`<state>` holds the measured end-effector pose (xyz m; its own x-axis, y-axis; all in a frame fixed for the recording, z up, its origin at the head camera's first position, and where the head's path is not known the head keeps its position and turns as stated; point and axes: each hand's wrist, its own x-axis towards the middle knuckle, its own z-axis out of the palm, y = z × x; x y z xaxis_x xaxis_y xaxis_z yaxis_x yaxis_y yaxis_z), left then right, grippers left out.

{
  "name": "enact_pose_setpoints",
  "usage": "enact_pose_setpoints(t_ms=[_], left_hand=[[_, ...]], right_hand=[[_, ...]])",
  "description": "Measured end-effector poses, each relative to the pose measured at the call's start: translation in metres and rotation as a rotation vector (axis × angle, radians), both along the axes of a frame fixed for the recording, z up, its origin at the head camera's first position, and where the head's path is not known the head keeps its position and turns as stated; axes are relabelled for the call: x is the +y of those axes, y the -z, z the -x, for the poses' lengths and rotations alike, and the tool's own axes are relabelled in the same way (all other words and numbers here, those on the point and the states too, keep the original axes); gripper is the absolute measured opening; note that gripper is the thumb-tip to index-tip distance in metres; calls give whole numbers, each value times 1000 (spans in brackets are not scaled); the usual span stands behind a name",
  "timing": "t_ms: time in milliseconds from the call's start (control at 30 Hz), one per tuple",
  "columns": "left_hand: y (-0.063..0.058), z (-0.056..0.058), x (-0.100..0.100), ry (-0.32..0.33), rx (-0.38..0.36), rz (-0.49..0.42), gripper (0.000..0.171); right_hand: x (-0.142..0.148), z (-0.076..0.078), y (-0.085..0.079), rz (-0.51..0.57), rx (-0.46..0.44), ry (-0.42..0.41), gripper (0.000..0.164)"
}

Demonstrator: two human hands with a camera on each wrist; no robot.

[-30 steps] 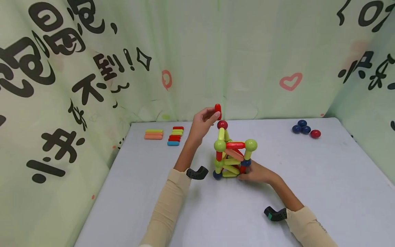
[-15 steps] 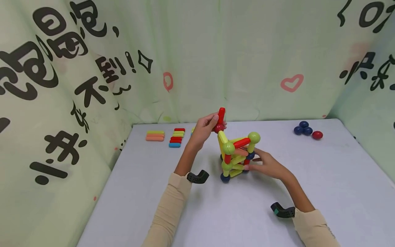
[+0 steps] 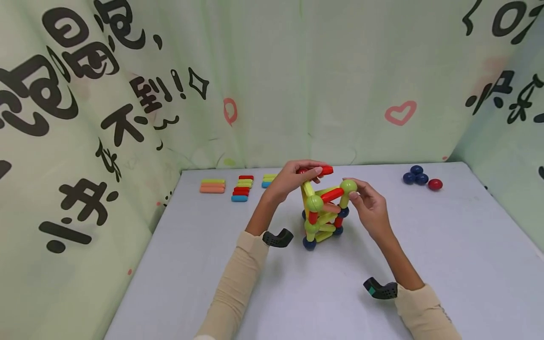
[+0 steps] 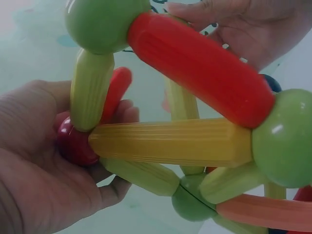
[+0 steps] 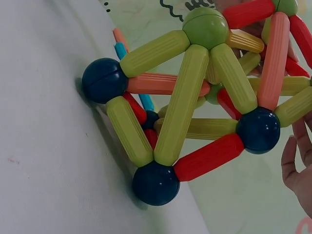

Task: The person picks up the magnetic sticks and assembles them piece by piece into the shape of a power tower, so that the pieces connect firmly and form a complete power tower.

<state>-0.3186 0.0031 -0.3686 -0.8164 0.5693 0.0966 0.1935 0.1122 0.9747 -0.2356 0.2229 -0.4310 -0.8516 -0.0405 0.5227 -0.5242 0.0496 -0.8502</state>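
Observation:
A lattice of magnetic building rods and balls (image 3: 326, 218) stands on the table between both hands. Its balls are green and dark blue, its rods yellow-green, red and salmon. My left hand (image 3: 293, 178) holds a red rod (image 3: 326, 170) at the back top corner, the rod pointing right. Beside that rod, a dark red ball (image 4: 78, 140) sits against the left palm and joins onto the frame. Thumb and fingers of my right hand (image 3: 370, 208) pinch the green ball (image 3: 349, 186) at the upper right corner. In the right wrist view, blue balls (image 5: 156, 183) rest low, near the tabletop.
Loose rods lie in small rows at the back left: salmon and yellow rods (image 3: 212, 188), a mixed stack (image 3: 241, 189) and several more (image 3: 267, 181) by the left forearm. Blue balls (image 3: 415, 175) and a red ball (image 3: 435, 184) sit back right. A curtain (image 3: 323, 94) hangs behind the table.
The red rod in my left hand has gone from upright to lying rightward, at the red ball. My right hand has risen from the frame's lower right side to its upper green ball.

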Motion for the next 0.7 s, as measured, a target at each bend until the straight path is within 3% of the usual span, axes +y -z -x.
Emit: enact_pose_setpoints(t_ms=[167, 333, 700], left_hand=[[-6, 3, 7, 110, 58, 83, 32], [-8, 7, 11, 196, 58, 81, 30], [-3, 17, 12, 278, 29, 24, 31]], right_hand=[[0, -1, 1, -21, -4, 24, 35], [-3, -2, 2, -21, -16, 23, 37], [-1, -1, 3, -62, 8, 31, 36]])
